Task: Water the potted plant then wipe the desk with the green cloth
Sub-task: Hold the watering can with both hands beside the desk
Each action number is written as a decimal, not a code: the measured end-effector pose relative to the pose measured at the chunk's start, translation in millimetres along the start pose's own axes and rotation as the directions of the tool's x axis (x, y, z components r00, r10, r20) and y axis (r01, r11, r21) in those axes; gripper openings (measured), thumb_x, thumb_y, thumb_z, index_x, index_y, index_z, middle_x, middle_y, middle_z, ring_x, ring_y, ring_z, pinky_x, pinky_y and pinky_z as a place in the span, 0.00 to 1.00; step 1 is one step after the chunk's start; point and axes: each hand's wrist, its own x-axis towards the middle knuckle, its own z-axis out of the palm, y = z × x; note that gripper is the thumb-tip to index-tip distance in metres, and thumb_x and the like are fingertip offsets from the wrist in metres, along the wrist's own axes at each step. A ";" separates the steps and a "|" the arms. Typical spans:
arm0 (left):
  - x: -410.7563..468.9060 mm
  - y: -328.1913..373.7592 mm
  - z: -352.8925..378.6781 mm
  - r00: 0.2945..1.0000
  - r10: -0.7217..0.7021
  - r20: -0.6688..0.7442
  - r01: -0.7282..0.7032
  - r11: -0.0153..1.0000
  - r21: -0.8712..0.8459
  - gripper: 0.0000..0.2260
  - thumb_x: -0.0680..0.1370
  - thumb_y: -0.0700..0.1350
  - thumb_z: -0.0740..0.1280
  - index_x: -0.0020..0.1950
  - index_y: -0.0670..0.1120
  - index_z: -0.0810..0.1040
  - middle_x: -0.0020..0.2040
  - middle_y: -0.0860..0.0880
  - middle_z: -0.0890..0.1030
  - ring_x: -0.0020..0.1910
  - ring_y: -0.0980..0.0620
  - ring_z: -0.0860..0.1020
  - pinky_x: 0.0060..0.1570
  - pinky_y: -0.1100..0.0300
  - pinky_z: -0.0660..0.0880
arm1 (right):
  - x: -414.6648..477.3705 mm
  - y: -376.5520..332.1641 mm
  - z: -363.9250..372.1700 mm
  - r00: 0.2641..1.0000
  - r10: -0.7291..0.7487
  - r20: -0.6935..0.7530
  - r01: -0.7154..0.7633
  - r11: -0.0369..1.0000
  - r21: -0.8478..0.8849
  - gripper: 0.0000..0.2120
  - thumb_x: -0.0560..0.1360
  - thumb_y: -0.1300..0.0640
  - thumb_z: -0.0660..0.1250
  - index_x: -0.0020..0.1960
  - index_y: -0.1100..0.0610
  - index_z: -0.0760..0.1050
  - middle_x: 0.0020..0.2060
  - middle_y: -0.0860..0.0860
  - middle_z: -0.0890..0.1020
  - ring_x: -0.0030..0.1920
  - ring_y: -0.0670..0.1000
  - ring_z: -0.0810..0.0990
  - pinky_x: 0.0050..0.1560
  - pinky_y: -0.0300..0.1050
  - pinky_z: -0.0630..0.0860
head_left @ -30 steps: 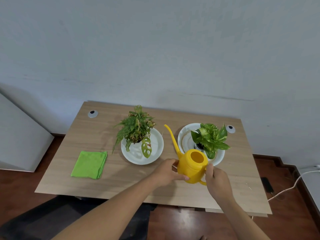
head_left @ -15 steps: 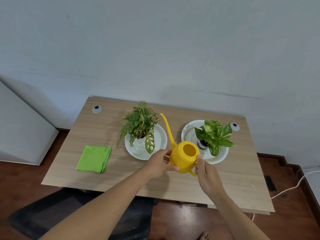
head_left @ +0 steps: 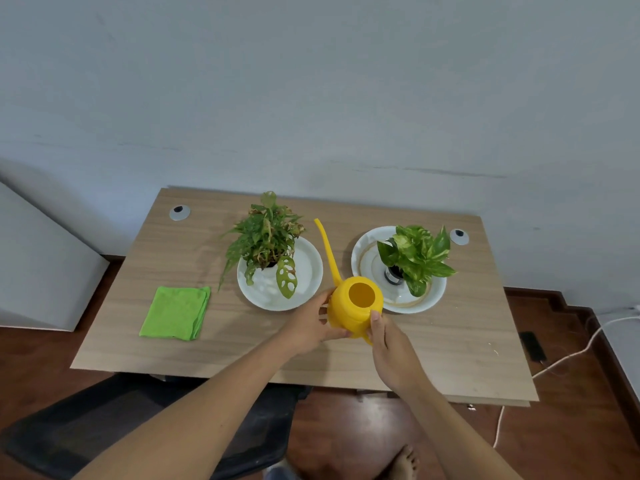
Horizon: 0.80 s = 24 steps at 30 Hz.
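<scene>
Both hands lifted the yellow can [head_left: 355, 306] higher; left hand [head_left: 306, 327] and right hand [head_left: 389, 341] squeezed it, spout pointing beside the leafy plant [head_left: 265, 239].

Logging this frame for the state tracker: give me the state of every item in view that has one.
yellow watering can: upright, held by both hands, not pouring
left hand: closed on the can's body
right hand: closed around the can's handle side
green cloth: folded, flat on the desk, untouched
left plant: upright on its white plate
right plant: upright on its white plate
</scene>
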 end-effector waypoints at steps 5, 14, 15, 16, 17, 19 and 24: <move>13.2 8.5 35.9 0.999 0.034 0.026 -0.037 0.991 0.130 0.46 0.71 0.50 0.87 0.85 0.55 0.68 0.81 0.54 0.74 0.79 0.51 0.74 0.71 0.51 0.75 | -13.3 32.2 -19.8 0.995 0.079 -0.064 -0.081 0.997 -0.018 0.23 0.90 0.47 0.50 0.42 0.55 0.70 0.35 0.57 0.77 0.38 0.52 0.75 0.43 0.48 0.72; 40.6 19.9 143.8 0.994 0.075 0.081 -0.085 0.989 0.124 0.45 0.72 0.47 0.87 0.84 0.53 0.69 0.77 0.56 0.74 0.75 0.58 0.75 0.58 0.76 0.74 | -42.5 118.9 -81.5 0.979 0.178 -0.104 -0.186 0.979 -0.082 0.24 0.90 0.45 0.48 0.42 0.53 0.71 0.37 0.48 0.77 0.43 0.54 0.78 0.48 0.54 0.73; 44.9 22.2 156.1 0.993 0.061 0.100 -0.073 0.990 0.121 0.44 0.72 0.45 0.86 0.84 0.52 0.69 0.76 0.57 0.74 0.73 0.63 0.76 0.57 0.76 0.74 | -46.0 128.4 -89.6 0.978 0.181 -0.107 -0.191 0.978 -0.086 0.23 0.90 0.46 0.48 0.42 0.52 0.71 0.37 0.48 0.77 0.44 0.55 0.78 0.48 0.54 0.73; 47.3 24.2 162.9 0.992 0.053 0.119 -0.066 0.991 0.113 0.43 0.73 0.42 0.86 0.84 0.51 0.69 0.73 0.58 0.75 0.69 0.70 0.77 0.55 0.76 0.75 | -48.2 132.7 -94.6 0.977 0.186 -0.104 -0.195 0.977 -0.089 0.23 0.90 0.46 0.48 0.42 0.52 0.71 0.37 0.47 0.77 0.44 0.55 0.78 0.48 0.53 0.72; 52.8 26.0 176.8 0.989 0.048 0.142 -0.064 0.992 0.109 0.42 0.73 0.39 0.85 0.83 0.49 0.69 0.71 0.60 0.75 0.64 0.75 0.77 0.54 0.77 0.75 | -51.5 142.2 -103.6 0.975 0.195 -0.104 -0.204 0.976 -0.082 0.22 0.90 0.46 0.48 0.43 0.51 0.70 0.38 0.47 0.76 0.44 0.55 0.78 0.48 0.52 0.71; 62.6 29.1 199.6 0.985 0.049 0.167 -0.067 0.992 0.103 0.42 0.72 0.37 0.85 0.83 0.49 0.70 0.70 0.61 0.75 0.62 0.75 0.78 0.53 0.77 0.76 | -56.2 158.9 -117.8 0.971 0.216 -0.099 -0.223 0.973 -0.066 0.22 0.90 0.45 0.47 0.43 0.51 0.71 0.39 0.47 0.76 0.46 0.54 0.77 0.48 0.49 0.69; 89.2 38.1 259.0 0.984 0.014 0.178 -0.042 0.987 0.154 0.44 0.70 0.41 0.87 0.83 0.51 0.71 0.75 0.53 0.78 0.71 0.55 0.80 0.59 0.67 0.81 | -64.8 201.4 -157.8 0.965 0.238 -0.112 -0.247 0.967 -0.067 0.27 0.88 0.39 0.44 0.46 0.54 0.71 0.40 0.50 0.78 0.47 0.54 0.76 0.50 0.53 0.70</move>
